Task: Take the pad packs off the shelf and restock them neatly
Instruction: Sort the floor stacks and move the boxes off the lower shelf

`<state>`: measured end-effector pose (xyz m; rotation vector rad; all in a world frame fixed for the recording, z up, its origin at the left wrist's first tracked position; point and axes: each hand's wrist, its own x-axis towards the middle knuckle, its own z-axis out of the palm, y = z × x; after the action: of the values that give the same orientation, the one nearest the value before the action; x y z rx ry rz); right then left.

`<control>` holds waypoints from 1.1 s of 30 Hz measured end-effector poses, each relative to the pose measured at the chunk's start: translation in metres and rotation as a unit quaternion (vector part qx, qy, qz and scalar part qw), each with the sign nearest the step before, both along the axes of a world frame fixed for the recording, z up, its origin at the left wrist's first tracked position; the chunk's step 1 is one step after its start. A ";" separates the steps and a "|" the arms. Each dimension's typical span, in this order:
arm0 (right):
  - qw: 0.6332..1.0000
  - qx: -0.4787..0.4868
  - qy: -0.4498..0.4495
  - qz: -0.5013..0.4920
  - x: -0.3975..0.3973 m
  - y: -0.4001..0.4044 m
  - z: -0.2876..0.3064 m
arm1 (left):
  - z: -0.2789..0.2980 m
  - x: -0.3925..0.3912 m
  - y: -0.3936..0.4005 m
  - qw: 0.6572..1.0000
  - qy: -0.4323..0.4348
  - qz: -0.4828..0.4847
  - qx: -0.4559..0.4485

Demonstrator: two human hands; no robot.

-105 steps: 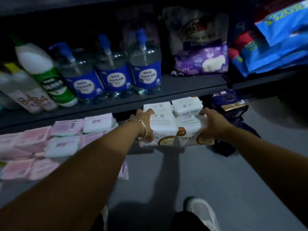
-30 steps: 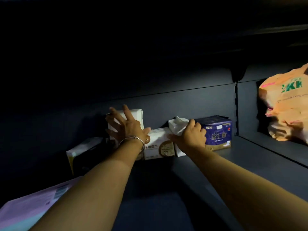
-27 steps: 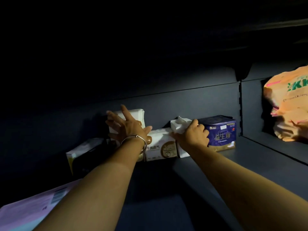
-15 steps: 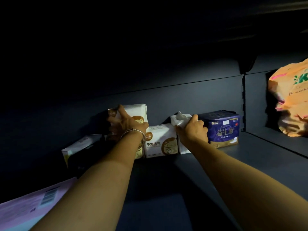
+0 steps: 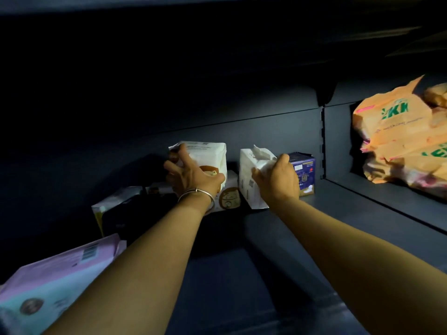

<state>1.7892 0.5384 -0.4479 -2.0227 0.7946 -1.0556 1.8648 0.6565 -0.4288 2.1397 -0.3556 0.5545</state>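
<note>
Pad packs sit at the back of a dark shelf point(image 5: 350, 209), against the rear wall. Left hand point(image 5: 191, 176) has fingers spread and curled over the front of a white pack point(image 5: 205, 153) with a brown round print; that pack is raised above a lower white pack point(image 5: 228, 197) lying on the shelf with a cartoon print on its face. Silver bangle point(image 5: 197, 193) on the left wrist. Right hand point(image 5: 278, 177) grips a second white pack point(image 5: 251, 170) from its right side, fingers wrapped onto the crumpled top edge; this pack stands upright on the shelf, just right of the lower pack. Dark blue pack point(image 5: 306, 175) sits right behind the right hand, touching or nearly touching the gripped pack; cannot tell which. Dark pack with a pale edge point(image 5: 113, 211) lies tilted to the left, mostly in shadow. Pink and teal pack point(image 5: 55, 281) lies at the near left corner. Orange bag point(image 5: 399, 136) with green lettering fills the next bay to the right, past the upright divider.
</note>
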 end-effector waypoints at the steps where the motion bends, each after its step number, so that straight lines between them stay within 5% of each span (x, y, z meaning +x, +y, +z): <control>1: 1.000 0.003 -0.003 0.001 -0.010 0.003 0.004 | 0.001 -0.009 0.003 1.000 0.000 -0.014 -0.005; 18: 0.998 0.018 -0.046 -0.047 -0.253 0.112 0.014 | -0.005 -0.226 0.121 0.988 -0.029 -0.152 0.001; 27: 0.996 0.028 0.034 -0.071 -0.373 0.163 -0.064 | -0.092 -0.335 0.181 0.978 0.032 -0.204 0.018; 33: 0.978 0.166 0.100 -0.070 -0.405 0.152 -0.162 | -0.183 -0.366 0.182 0.975 0.129 -0.180 0.033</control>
<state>1.3845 0.6900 -0.6099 -1.8216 1.1522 -0.7403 1.4990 0.8380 -0.6122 2.1101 -0.6042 0.0580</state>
